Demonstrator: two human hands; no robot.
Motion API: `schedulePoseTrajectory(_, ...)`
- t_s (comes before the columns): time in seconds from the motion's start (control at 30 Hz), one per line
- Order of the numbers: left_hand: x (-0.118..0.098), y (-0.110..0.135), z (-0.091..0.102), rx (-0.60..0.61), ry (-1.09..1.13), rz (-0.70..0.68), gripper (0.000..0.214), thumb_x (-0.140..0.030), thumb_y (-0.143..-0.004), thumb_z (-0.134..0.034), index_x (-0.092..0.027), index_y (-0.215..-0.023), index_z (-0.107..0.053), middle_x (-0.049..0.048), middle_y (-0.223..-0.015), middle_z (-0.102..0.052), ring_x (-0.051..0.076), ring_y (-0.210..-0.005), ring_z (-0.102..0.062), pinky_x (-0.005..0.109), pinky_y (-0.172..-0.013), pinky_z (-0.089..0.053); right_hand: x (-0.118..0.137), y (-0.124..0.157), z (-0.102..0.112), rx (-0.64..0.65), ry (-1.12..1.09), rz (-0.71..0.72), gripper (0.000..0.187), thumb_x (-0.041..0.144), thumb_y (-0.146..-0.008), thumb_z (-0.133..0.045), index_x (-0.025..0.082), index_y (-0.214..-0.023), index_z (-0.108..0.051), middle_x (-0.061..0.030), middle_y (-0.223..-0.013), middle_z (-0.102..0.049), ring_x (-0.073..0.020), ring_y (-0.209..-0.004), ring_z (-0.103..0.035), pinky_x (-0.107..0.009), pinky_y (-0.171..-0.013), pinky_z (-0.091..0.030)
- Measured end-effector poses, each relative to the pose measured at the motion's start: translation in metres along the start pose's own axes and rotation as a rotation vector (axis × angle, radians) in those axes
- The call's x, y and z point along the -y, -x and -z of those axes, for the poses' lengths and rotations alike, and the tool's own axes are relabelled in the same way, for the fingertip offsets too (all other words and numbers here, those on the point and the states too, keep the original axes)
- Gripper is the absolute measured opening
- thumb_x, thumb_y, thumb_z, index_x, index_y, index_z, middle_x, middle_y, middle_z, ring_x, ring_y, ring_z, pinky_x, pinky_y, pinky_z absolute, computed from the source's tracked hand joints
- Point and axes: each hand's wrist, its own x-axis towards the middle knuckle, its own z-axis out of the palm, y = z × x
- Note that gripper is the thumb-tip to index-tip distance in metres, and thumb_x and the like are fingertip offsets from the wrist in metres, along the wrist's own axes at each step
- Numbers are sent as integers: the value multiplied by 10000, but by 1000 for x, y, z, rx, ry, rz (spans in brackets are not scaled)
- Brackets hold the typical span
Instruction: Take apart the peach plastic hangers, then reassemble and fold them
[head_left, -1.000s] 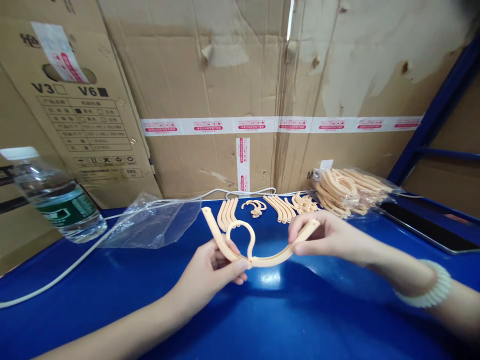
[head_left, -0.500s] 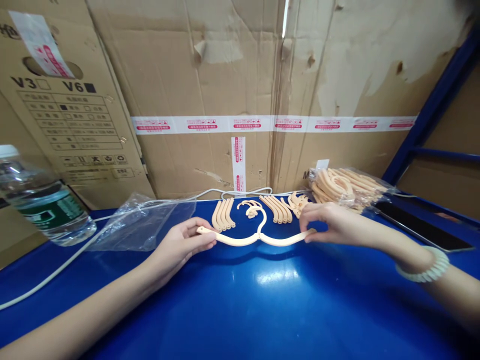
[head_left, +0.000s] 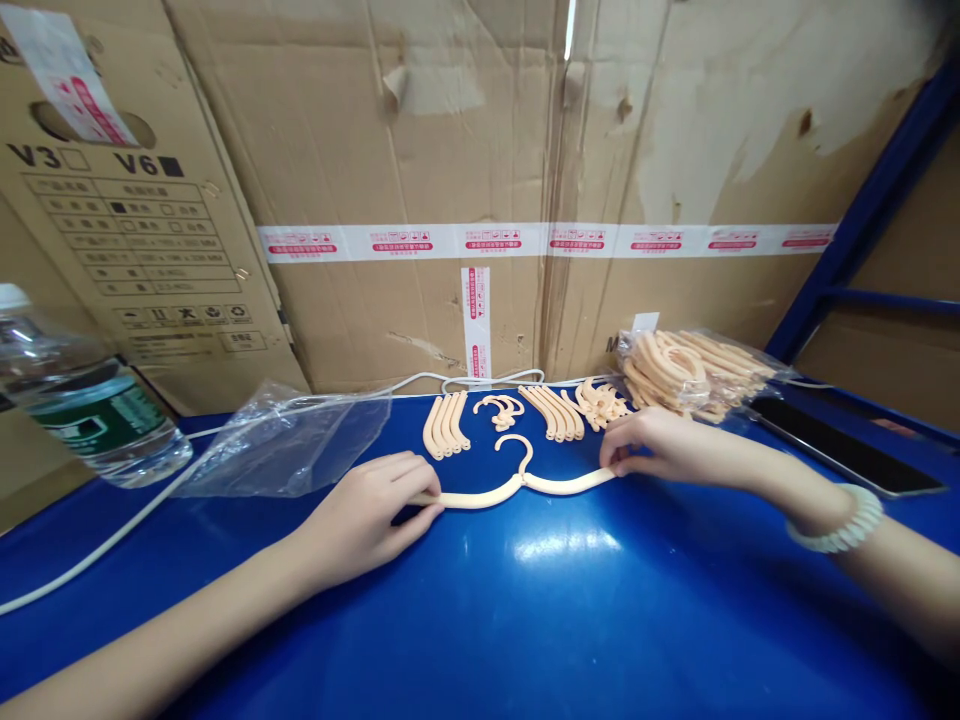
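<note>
A peach plastic hanger lies spread flat on the blue table, its hook pointing away from me. My left hand is closed over its left arm end. My right hand pinches its right arm end. Behind the hanger lie loose peach parts: a row of curved arms, a few small hooks, another row of arms and a small heap.
A clear bag of peach parts sits at the back right, beside a dark flat tray. An empty clear plastic bag, a water bottle and a white cable lie at left. Cardboard boxes wall off the back.
The hanger was folded into a V and held above the table. Both hands have slid outward to its ends, opened it flat and lowered it onto the table.
</note>
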Motion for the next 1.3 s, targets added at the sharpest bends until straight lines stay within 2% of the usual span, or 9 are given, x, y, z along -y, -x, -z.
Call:
schedulePoseTrajectory(0.27,1,0,-3,-40,-112,18,205,-187,-949,-439,-188,-855,-621,49,-822,-653,199,-766,-606,297,-692,-449,1,-1,-7,-74,154,-90,159,130,-826,-566,179,-827,-717,-56,-829,-734,-194,-736,-658,-287,-676,-473)
schedulePoseTrajectory(0.57,4,0,-7,-108,-85,33,201,-188,-956,-451,-196,-908,-646,59,-893,-699,202,-830,-646,309,-759,-495,5,-2,-9,-112,158,-181,134,133,-795,-585,175,-785,-712,-38,-725,-714,-167,-627,-629,-258,-576,-435)
schedulePoseTrajectory(0.97,0,-1,-5,-93,-106,62,200,-178,-944,-425,-186,-901,-620,62,-880,-691,203,-806,-646,310,-732,-498,6,-2,-9,-77,192,-196,110,139,-796,-583,181,-751,-674,-34,-710,-687,-171,-630,-600,-266,-566,-398)
schedulePoseTrajectory(1.3,3,-1,-8,-111,-94,56,186,-199,-949,-432,-179,-890,-607,49,-859,-676,191,-779,-623,305,-710,-479,-5,1,-1,18,81,-179,158,239,-834,-566,161,-880,-696,-64,-811,-700,-200,-727,-650,-287,-639,-467)
